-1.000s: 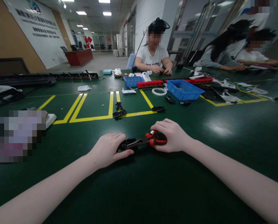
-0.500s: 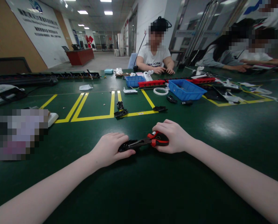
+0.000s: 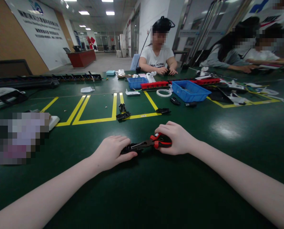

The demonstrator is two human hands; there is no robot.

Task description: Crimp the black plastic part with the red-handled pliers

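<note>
Centre of frame: the right hand (image 3: 174, 140) wraps the red-and-black handles of the pliers (image 3: 151, 143). Their long axis runs leftward from that grip, dipping slightly down the frame, nose against a small black part (image 3: 126, 150) just left of centre. The left hand (image 3: 111, 150), nearer the part, holds it between thumb and fingers. Nose's bite: cannot tell.

The tabletop (image 3: 142, 197) is showing a smooth, semi-gloss finish. The pliers (image 3: 149, 143) are presenting metal jaws and plastic-looking grips. The black part (image 3: 126, 150) is exhibiting glossy plastic. The larger blue bin (image 3: 192, 95) is displaying smooth plastic walls. The white shirt (image 3: 157, 57) is showing matt cloth.
</note>
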